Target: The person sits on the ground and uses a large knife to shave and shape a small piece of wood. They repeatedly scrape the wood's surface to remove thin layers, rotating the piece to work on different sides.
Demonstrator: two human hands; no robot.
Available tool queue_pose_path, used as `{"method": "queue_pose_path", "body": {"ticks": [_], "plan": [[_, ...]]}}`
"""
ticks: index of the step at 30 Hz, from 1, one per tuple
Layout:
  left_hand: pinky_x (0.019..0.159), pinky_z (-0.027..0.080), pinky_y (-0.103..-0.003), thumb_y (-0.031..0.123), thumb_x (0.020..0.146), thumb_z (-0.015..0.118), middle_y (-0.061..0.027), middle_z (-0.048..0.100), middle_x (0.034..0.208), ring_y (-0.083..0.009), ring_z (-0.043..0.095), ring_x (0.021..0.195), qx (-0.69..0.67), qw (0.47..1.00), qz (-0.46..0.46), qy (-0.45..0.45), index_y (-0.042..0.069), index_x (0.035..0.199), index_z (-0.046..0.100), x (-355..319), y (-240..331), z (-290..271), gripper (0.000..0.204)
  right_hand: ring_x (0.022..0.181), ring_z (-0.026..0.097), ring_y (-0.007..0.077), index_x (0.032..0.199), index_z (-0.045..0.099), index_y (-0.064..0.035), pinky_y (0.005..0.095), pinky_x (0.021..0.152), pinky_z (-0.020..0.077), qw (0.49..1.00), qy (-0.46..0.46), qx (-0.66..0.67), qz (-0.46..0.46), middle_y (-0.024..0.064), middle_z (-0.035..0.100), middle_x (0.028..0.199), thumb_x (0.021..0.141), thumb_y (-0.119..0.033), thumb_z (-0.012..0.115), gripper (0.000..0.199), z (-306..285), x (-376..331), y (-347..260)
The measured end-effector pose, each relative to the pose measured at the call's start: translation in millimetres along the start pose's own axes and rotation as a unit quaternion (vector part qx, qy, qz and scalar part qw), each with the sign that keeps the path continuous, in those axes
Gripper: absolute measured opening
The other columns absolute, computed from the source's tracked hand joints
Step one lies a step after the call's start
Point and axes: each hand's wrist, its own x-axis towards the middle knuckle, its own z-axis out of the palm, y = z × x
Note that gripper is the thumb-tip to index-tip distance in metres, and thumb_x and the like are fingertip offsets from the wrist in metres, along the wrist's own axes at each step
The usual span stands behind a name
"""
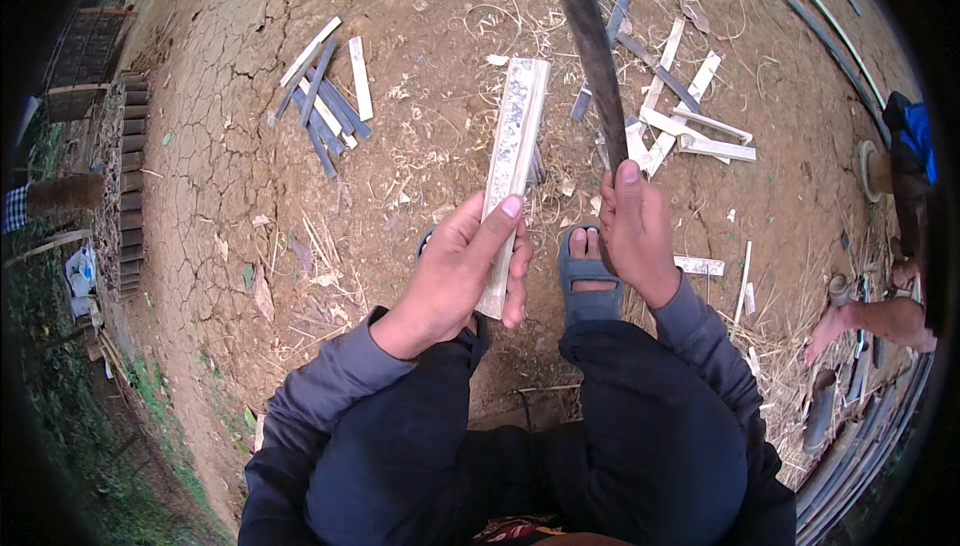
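Note:
My left hand [462, 271] grips a pale, speckled strip of split bamboo [517, 136] near its lower end, with the thumb laid along its face. The strip points away from me, up the middle of the view. My right hand [634, 231] is closed on the handle of a long dark blade [590, 46], whose tip reaches past the top edge. The blade stands just right of the strip and I cannot tell whether they touch. Below my hands are my knees and one foot in a grey sandal [588, 281].
Cracked bare earth [230, 146] with shavings lies all round. Cut strips lie in a pile at upper left [325, 101] and another at upper right [680, 111]. Long bamboo poles [840, 46] run along the right edge, where another person's bare foot [830, 331] shows.

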Motion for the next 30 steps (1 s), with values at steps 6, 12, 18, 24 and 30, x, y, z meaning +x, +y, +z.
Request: {"method": "queue_pose_path", "body": {"ticks": [6, 12, 18, 24, 30], "plan": [[0.041, 0.047, -0.029, 0.024, 0.105, 0.044, -0.0065, 0.053, 0.076, -0.0188, 0.057, 0.049, -0.027, 1.0, -0.005, 0.013, 0.006, 0.107, 0.043, 1, 0, -4, 0.018, 0.046, 0.048, 0.0272, 0.073, 0.05, -0.0003, 0.0379, 0.046, 0.0363, 0.983, -0.04, -0.124, -0.127, 0.0139, 0.044, 0.053, 0.102, -0.04, 0.051, 0.049, -1, -5, -5], [0.044, 0.045, -0.026, 0.025, 0.106, 0.044, -0.0057, 0.052, 0.076, -0.0155, 0.055, 0.051, 0.02, 1.0, -0.003, 0.018, 0.005, 0.116, 0.046, 3, -1, 1, 0.023, 0.048, 0.053, 0.0343, 0.073, 0.05, -0.0017, 0.0412, 0.047, 0.0386, 0.98, -0.075, -0.139, -0.125, 0.0166, 0.047, 0.054, 0.099, -0.044, 0.054, 0.05, -1, -9, 4], [0.043, 0.03, -0.022, 0.028, 0.107, 0.042, -0.0002, 0.044, 0.072, -0.0067, 0.038, 0.048, 0.046, 0.996, -0.07, 0.001, 0.006, 0.112, 0.049, 3, -9, -3, 0.024, 0.053, 0.06, 0.0355, 0.074, 0.051, -0.0042, 0.0423, 0.048, 0.0454, 0.932, -0.061, -0.287, -0.212, 0.0159, 0.054, 0.058, 0.09, -0.059, 0.059, 0.057, -4, -8, -3], [0.043, 0.028, -0.023, 0.029, 0.107, 0.041, 0.0004, 0.043, 0.071, -0.0062, 0.037, 0.049, 0.158, 0.981, -0.092, 0.059, 0.004, 0.103, 0.05, -1, -20, 8, 0.027, 0.051, 0.061, 0.0317, 0.072, 0.051, -0.0058, 0.0413, 0.046, 0.0469, 0.888, -0.065, -0.37, -0.267, 0.013, 0.056, 0.059, 0.083, -0.067, 0.061, 0.063, 4, -9, -10], [0.044, 0.037, -0.026, 0.026, 0.105, 0.043, -0.0032, 0.053, 0.068, -0.0084, 0.046, 0.05, 0.276, 0.957, -0.05, 0.077, 0.001, 0.093, 0.053, -4, -27, 5, 0.03, 0.051, 0.061, 0.0317, 0.072, 0.05, -0.0058, 0.0415, 0.046, 0.0478, 0.892, -0.069, -0.349, -0.277, 0.0132, 0.057, 0.059, 0.083, -0.069, 0.059, 0.064, 6, -7, -2]]}}
